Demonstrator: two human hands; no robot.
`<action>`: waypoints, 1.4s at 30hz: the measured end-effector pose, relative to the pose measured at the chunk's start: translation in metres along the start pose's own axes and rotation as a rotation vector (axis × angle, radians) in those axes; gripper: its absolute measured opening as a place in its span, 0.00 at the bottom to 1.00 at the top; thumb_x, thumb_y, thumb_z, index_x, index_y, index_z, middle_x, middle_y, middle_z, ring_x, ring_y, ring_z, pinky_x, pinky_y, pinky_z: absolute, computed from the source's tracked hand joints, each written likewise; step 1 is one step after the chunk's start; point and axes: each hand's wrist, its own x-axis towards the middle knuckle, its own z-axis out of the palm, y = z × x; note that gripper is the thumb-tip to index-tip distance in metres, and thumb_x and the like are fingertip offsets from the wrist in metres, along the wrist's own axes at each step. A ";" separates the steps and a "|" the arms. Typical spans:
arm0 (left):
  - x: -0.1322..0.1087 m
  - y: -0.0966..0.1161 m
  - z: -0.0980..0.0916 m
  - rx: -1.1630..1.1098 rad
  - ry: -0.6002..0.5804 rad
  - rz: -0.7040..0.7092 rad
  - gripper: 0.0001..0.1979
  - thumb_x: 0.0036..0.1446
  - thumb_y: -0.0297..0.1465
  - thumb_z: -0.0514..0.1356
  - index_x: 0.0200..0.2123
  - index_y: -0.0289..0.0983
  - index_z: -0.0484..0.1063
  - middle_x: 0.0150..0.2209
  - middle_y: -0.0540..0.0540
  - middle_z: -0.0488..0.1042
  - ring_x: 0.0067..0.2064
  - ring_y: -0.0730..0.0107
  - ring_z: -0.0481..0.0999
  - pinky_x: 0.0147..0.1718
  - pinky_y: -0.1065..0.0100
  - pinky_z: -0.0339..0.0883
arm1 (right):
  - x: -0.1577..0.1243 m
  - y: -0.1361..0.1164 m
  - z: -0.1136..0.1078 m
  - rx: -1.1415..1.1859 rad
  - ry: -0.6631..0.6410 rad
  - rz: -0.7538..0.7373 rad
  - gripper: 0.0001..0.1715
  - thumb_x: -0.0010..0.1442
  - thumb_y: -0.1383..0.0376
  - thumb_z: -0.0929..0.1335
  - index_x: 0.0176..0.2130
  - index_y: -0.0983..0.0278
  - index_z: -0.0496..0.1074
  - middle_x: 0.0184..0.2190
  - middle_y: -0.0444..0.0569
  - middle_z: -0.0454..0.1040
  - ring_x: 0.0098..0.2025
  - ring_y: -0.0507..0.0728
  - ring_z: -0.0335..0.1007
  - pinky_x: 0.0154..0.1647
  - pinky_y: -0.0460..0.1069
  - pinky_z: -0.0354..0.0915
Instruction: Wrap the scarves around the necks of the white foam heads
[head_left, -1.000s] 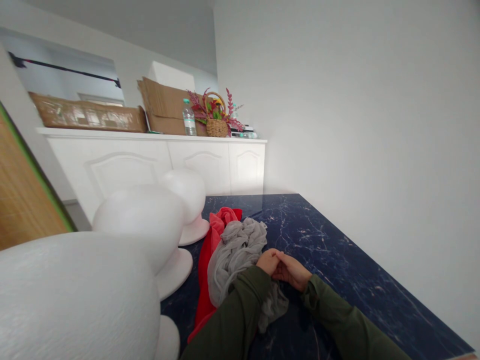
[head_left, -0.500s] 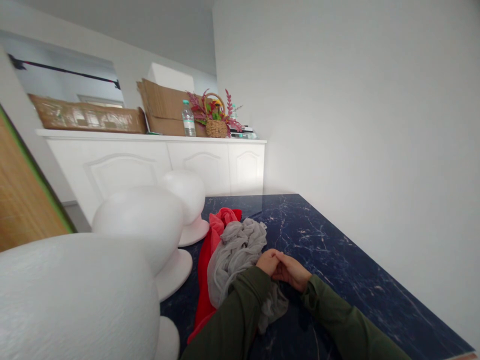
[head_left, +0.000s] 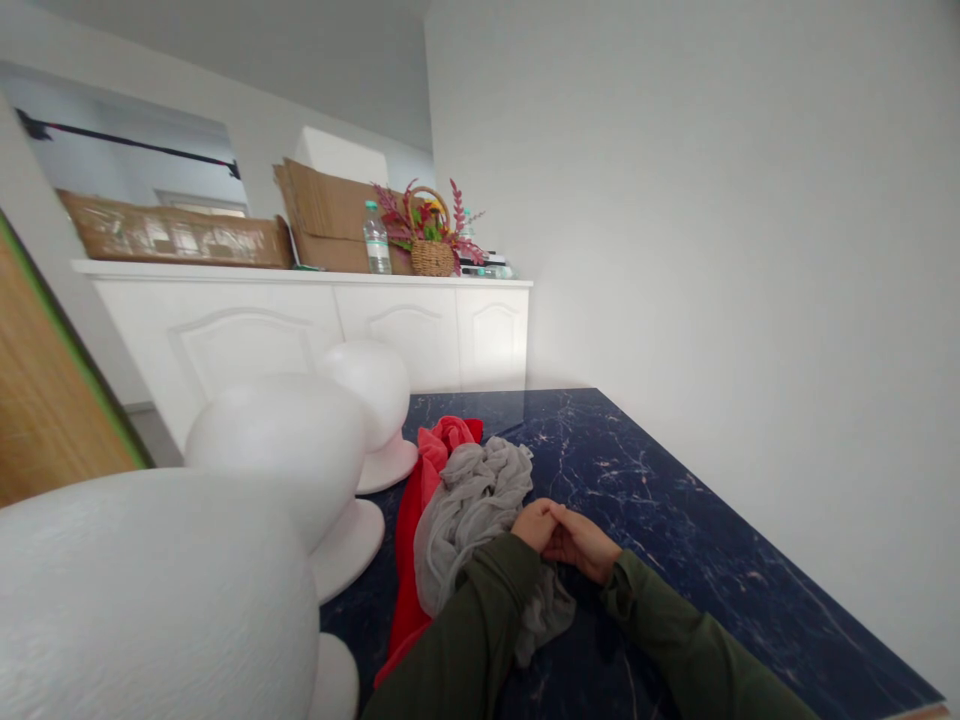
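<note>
Beside the left hand (head_left: pixel 534 525) lies grey cloth (head_left: pixel 480 492) — crumpled.

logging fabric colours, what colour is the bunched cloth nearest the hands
The bunched cloth is grey, clearest in the head view.

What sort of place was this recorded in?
Probably an indoor room, perhaps in a home or small studio: a white panelled cabinet bears a wicker flower basket, and three white, head-like display forms stand in front of it.
</note>
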 end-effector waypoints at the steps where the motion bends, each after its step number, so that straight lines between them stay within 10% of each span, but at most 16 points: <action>1: -0.001 0.001 0.000 0.008 0.007 0.002 0.14 0.51 0.37 0.49 0.28 0.33 0.67 0.27 0.46 0.69 0.32 0.68 0.68 0.34 0.67 0.61 | 0.000 0.000 0.000 -0.001 0.008 0.003 0.19 0.57 0.55 0.60 0.37 0.68 0.65 0.29 0.50 0.73 0.28 0.51 0.70 0.29 0.45 0.62; 42: 0.003 -0.003 -0.001 0.014 0.042 -0.018 0.13 0.48 0.39 0.50 0.25 0.36 0.67 0.26 0.49 0.70 0.33 0.67 0.69 0.35 0.67 0.62 | 0.003 0.002 0.001 -0.006 0.030 0.015 0.18 0.57 0.55 0.60 0.36 0.68 0.65 0.26 0.49 0.72 0.26 0.50 0.69 0.26 0.44 0.63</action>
